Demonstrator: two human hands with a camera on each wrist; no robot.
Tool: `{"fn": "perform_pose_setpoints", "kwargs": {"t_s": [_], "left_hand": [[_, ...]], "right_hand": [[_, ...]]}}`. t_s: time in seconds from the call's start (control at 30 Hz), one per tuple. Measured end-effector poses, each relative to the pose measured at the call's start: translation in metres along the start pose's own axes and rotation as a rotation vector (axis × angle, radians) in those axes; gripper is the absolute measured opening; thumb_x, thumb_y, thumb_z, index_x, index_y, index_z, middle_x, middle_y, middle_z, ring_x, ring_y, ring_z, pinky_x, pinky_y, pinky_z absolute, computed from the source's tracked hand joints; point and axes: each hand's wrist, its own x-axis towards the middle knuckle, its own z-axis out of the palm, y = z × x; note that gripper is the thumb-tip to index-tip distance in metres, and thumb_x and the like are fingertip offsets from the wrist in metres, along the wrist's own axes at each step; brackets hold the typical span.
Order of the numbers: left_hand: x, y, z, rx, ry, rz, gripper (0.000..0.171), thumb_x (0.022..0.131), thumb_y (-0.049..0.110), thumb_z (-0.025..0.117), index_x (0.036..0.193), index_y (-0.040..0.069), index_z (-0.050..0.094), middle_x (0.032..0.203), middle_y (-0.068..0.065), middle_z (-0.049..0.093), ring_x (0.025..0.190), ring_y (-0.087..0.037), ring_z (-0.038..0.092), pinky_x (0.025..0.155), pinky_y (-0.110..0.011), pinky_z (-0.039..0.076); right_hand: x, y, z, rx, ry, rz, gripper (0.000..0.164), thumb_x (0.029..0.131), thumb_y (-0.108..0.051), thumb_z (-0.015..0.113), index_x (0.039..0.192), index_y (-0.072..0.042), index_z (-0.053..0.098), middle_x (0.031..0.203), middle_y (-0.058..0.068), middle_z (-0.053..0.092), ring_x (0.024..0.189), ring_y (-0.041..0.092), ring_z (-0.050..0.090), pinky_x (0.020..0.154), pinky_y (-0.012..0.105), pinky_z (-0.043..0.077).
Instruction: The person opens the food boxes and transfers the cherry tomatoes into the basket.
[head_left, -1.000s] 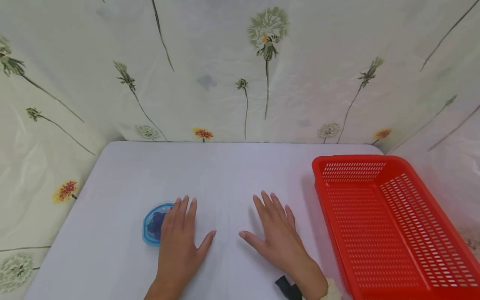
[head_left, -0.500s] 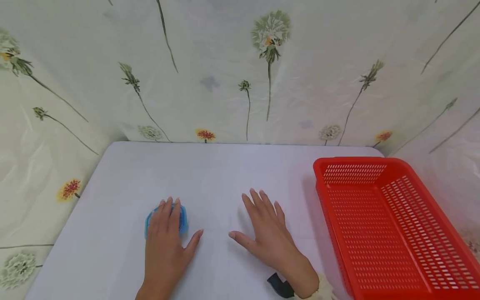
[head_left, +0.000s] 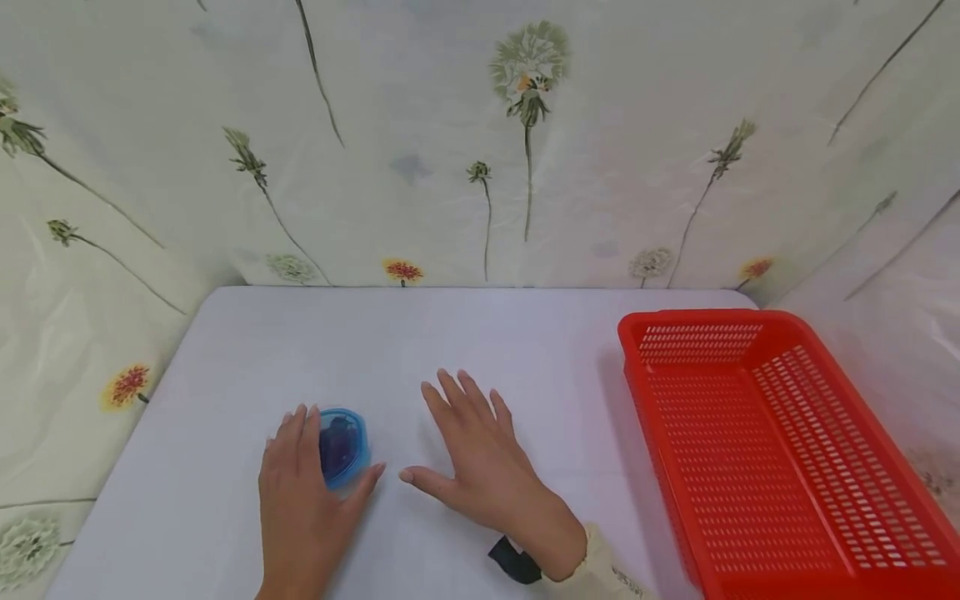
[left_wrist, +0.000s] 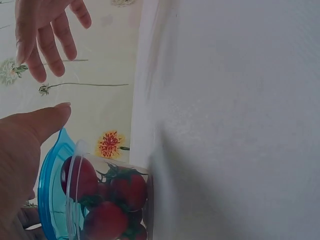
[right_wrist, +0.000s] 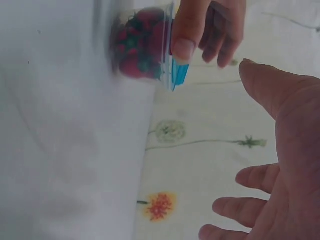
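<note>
1. The clear container (head_left: 341, 446) stands upright on the desk (head_left: 480, 333), left of centre; its blue lid (left_wrist: 46, 187) is on, and red tomatoes (left_wrist: 106, 220) with green stems show through its wall in both wrist views.
2. The left hand (head_left: 303, 492) is right at the container; its fingers reach along the left side, fairly straight, with the thumb spread out on the near right side; it does not appear to grip anything, though whether a finger or the thumb touches the lid, I cannot tell.
3. The right hand (head_left: 483, 471) is apart from the container, to its right; its fingers are extended, the thumb points towards the container, and nothing is held; a cream sleeve (head_left: 600, 571) covers the forearm.
4. The red basket (head_left: 637, 392) sits at the right of the desk, beyond the right hand and well apart from the container.
5. The step in hand looks like an approach; the left hand seems placed around the container, without a firm hold.
6. The next move would call for left fingers and thumb closing evenly below the lid; the right hand could steady the opposite side.
</note>
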Motion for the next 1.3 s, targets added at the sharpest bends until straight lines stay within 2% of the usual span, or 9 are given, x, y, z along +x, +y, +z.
{"fn": "perform_pose_setpoints", "kwargs": {"t_s": [0.2, 0.37, 0.57, 0.73, 0.87, 0.93, 1.07, 1.3], "left_hand": [[-0.005, -0.006, -0.003, -0.035, 0.018, -0.061, 0.118, 0.069, 0.044, 0.096, 0.160, 0.003, 0.033, 0.162, -0.023, 0.036, 0.148, -0.045, 0.034, 0.123, -0.063, 0.020], [-0.008, -0.012, -0.001, -0.070, 0.060, -0.097, 0.124, 0.067, 0.039, 0.099, 0.163, 0.006, 0.027, 0.165, -0.022, 0.032, 0.150, -0.045, 0.030, 0.122, -0.065, 0.021], [-0.011, -0.016, 0.001, -0.108, 0.036, -0.250, 0.134, 0.068, 0.037, 0.099, 0.168, 0.015, 0.013, 0.169, -0.018, 0.023, 0.153, -0.041, 0.027, 0.121, -0.063, 0.024], [-0.012, -0.015, 0.001, -0.256, 0.013, -0.361, 0.134, 0.072, 0.036, 0.098, 0.168, 0.022, 0.007, 0.170, -0.015, 0.020, 0.153, -0.039, 0.027, 0.120, -0.063, 0.027], [-0.014, -0.014, 0.002, -0.384, -0.024, -0.413, 0.129, 0.078, 0.030, 0.095, 0.168, 0.025, 0.003, 0.172, -0.012, 0.014, 0.155, -0.037, 0.023, 0.120, -0.063, 0.026], [-0.015, -0.015, 0.003, -0.413, -0.042, -0.442, 0.127, 0.081, 0.027, 0.093, 0.168, 0.027, 0.001, 0.173, -0.009, 0.011, 0.157, -0.035, 0.021, 0.120, -0.062, 0.025], [-0.016, -0.017, 0.005, -0.445, -0.038, -0.460, 0.123, 0.083, 0.022, 0.091, 0.168, 0.027, 0.001, 0.174, -0.005, 0.011, 0.157, -0.033, 0.020, 0.122, -0.061, 0.023], [-0.018, -0.019, 0.010, -0.471, -0.052, -0.486, 0.124, 0.085, 0.022, 0.090, 0.168, 0.029, -0.001, 0.172, -0.006, 0.018, 0.152, -0.044, 0.029, 0.119, -0.065, 0.026]], "right_hand": [[0.011, -0.012, 0.015, -0.007, -0.030, -0.079, 0.098, 0.095, -0.071, 0.059, 0.168, -0.017, 0.022, 0.173, 0.007, 0.019, 0.160, 0.029, 0.011, 0.120, 0.069, 0.019], [0.023, -0.022, 0.022, -0.008, -0.012, -0.146, 0.099, 0.095, -0.072, 0.058, 0.168, -0.016, 0.020, 0.173, 0.008, 0.021, 0.159, 0.030, 0.015, 0.120, 0.068, 0.022], [0.038, -0.035, 0.027, 0.010, -0.037, -0.183, 0.099, 0.096, -0.071, 0.058, 0.168, -0.016, 0.020, 0.173, 0.007, 0.020, 0.159, 0.028, 0.014, 0.120, 0.064, 0.025], [0.050, -0.044, 0.032, 0.033, -0.048, -0.213, 0.098, 0.095, -0.069, 0.062, 0.167, -0.015, 0.024, 0.172, 0.007, 0.022, 0.158, 0.027, 0.018, 0.121, 0.057, 0.030], [0.060, -0.050, 0.037, 0.044, -0.058, -0.243, 0.097, 0.094, -0.068, 0.064, 0.165, -0.013, 0.028, 0.170, 0.009, 0.026, 0.157, 0.028, 0.023, 0.120, 0.053, 0.034], [0.064, -0.052, 0.040, 0.058, -0.078, -0.252, 0.096, 0.094, -0.067, 0.065, 0.165, -0.013, 0.029, 0.170, 0.009, 0.026, 0.156, 0.029, 0.024, 0.119, 0.052, 0.036], [0.069, -0.055, 0.046, 0.061, -0.117, -0.258, 0.095, 0.095, -0.066, 0.065, 0.165, -0.012, 0.030, 0.170, 0.009, 0.026, 0.156, 0.028, 0.026, 0.117, 0.049, 0.039], [0.070, -0.054, 0.060, 0.011, -0.149, -0.249, 0.092, 0.095, -0.064, 0.066, 0.163, -0.013, 0.033, 0.165, 0.009, 0.036, 0.149, 0.025, 0.037, 0.109, 0.043, 0.049]]}}
